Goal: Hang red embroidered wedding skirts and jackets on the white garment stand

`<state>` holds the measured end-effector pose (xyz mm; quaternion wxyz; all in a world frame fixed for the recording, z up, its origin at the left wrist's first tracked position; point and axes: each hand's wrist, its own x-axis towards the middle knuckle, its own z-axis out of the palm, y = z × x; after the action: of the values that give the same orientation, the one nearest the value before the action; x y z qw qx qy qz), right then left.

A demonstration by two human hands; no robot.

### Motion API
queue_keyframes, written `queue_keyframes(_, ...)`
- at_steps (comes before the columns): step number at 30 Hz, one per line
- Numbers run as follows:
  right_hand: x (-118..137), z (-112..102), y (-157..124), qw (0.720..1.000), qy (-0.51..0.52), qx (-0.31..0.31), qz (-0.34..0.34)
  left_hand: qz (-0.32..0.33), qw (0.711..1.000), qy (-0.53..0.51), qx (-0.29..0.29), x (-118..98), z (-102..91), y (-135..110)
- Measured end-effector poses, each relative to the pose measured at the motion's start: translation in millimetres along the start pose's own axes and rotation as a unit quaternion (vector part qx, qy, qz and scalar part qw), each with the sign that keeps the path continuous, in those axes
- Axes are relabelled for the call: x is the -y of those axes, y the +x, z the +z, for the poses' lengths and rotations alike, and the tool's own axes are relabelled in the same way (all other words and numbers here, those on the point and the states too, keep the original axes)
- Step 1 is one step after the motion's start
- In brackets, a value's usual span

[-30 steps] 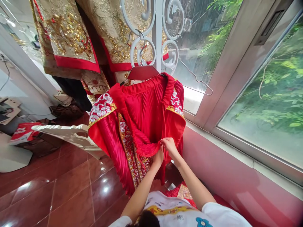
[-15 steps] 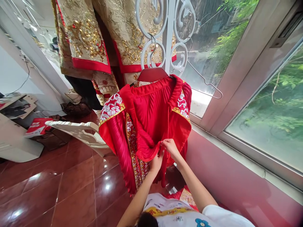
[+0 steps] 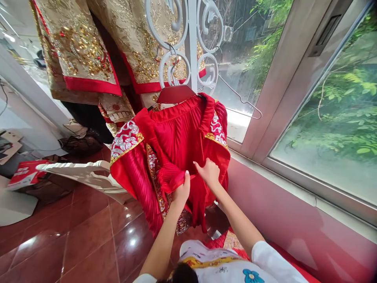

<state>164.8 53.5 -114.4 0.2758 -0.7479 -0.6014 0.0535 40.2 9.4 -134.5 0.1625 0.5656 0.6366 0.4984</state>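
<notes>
A red pleated skirt (image 3: 176, 133) with silver and gold embroidered panels hangs from a dark red hanger (image 3: 176, 94) hooked on a white scrolled metal frame. My left hand (image 3: 181, 192) is closed on a bunched red edge of the skirt at its lower middle, thumb upward. To its right, my right hand (image 3: 209, 173) is against the skirt's inner cloth. Its fingers are curled and its thumb points left, away from them. The cloth under those curled fingers is mostly hidden.
Gold-beaded garments with red hems (image 3: 88, 55) hang behind at upper left. A white carved chair (image 3: 82, 175) stands left, near a red and white box (image 3: 28, 173). An unused wire hanger (image 3: 240, 96) hangs by the window. A pink wall (image 3: 265, 200) runs along the right.
My hands have moved apart from their shared pinch on the red edge. The left keeps the cloth bunched; the right thumb has lifted away. The view has shifted right.
</notes>
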Motion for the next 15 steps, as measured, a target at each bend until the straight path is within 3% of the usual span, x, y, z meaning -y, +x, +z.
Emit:
queue_keyframes(4, 0, -6, 15, 0.997, -0.019, 0.048, -0.064, 0.021, 0.996, 0.077, 0.048, -13, -8.3, 4)
queue_keyframes(7, -9, -6, -1, 0.98, 0.078, 0.07, -0.167, 0.009, 0.994, 0.091, 0.059, -19, -19.2, 15)
queue_keyframes(9, -13, -5, -17, 0.959, 0.155, 0.073, -0.227, 0.025, 0.992, 0.047, 0.112, -28, -21.0, 22)
queue_keyframes(12, -16, -3, -32, 0.941, 0.207, 0.083, -0.254, 0.076, 0.981, 0.008, 0.177, -43, -12.1, 29)
queue_keyframes(15, -22, -9, -32, 0.935, 0.224, 0.096, -0.258, 0.079, 0.984, 0.03, 0.159, -51, 1.5, 32)
